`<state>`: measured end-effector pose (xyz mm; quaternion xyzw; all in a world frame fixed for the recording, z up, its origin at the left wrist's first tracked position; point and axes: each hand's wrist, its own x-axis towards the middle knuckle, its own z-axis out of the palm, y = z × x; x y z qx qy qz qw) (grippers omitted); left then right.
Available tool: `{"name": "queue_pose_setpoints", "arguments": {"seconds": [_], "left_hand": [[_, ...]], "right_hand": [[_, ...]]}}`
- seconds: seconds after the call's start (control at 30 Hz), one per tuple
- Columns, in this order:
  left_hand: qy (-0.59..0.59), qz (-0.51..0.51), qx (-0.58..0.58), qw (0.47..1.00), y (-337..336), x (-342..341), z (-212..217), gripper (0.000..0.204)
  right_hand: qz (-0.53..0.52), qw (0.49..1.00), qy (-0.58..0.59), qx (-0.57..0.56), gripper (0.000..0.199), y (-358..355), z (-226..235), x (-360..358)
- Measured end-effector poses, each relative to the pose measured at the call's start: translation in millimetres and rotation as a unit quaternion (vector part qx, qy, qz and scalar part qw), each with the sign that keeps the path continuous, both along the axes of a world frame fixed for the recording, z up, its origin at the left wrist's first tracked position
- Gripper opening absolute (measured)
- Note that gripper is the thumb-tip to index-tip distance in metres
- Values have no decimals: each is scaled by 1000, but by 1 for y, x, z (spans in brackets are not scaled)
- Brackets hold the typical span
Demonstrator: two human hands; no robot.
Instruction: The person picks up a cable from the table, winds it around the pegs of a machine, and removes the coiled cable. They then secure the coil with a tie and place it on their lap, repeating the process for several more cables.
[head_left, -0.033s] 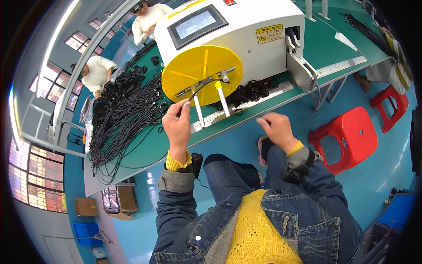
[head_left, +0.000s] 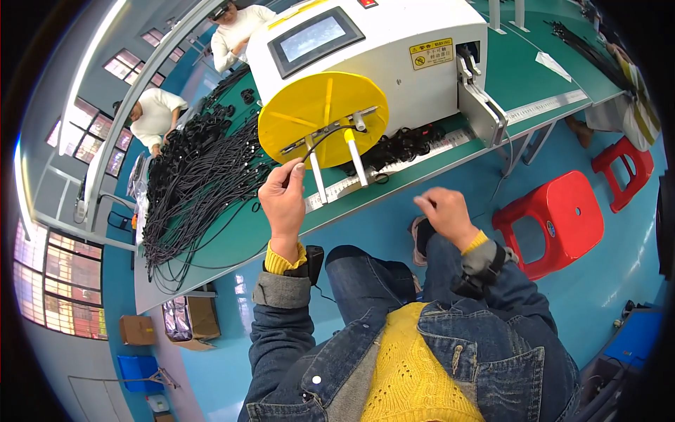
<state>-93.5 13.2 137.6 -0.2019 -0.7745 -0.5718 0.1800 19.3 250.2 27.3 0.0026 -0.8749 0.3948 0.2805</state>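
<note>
A thin black cable (head_left: 320,143) is pinched between the thumb and fingers of my left hand (head_left: 283,199). From there it arches up over the metal bar on the yellow disc (head_left: 292,116) of a white machine (head_left: 401,84). Two pale rods (head_left: 358,165) stick out from the disc toward me, just right of my left hand. My right hand (head_left: 448,214) hovers in front of the table edge, touching nothing outside itself. Its fingers are curled in and nothing shows between them.
Many black cables (head_left: 204,183) lie heaped on the green table (head_left: 330,216) at the left. More coiled cables (head_left: 408,146) sit below the machine beside a ruler strip (head_left: 450,142). Red stools (head_left: 573,218) stand at the right. Two people in white work beyond the heap.
My right hand has shifted slightly right and toward me. The left hand stays on the cable, and the disc looks unmoved.
</note>
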Motion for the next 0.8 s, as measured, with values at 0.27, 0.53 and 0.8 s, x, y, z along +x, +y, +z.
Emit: {"name": "queue_pose_setpoints", "arguments": {"seconds": [0.27, 0.53, 0.8], "left_hand": [[186, 34, -142, 972, -6, 19, 16, 18], [184, 29, -148, 971, -10, 31, 11, 19], [104, 2, -108, 989, -7, 48, -3, 22]], "right_hand": [[52, 989, -121, -64, 19, -2, -30, 47], [72, 984, -149, -64, 20, -9, -28, 50], [88, 980, -168, -57, 19, -13, -23, 49]]}}
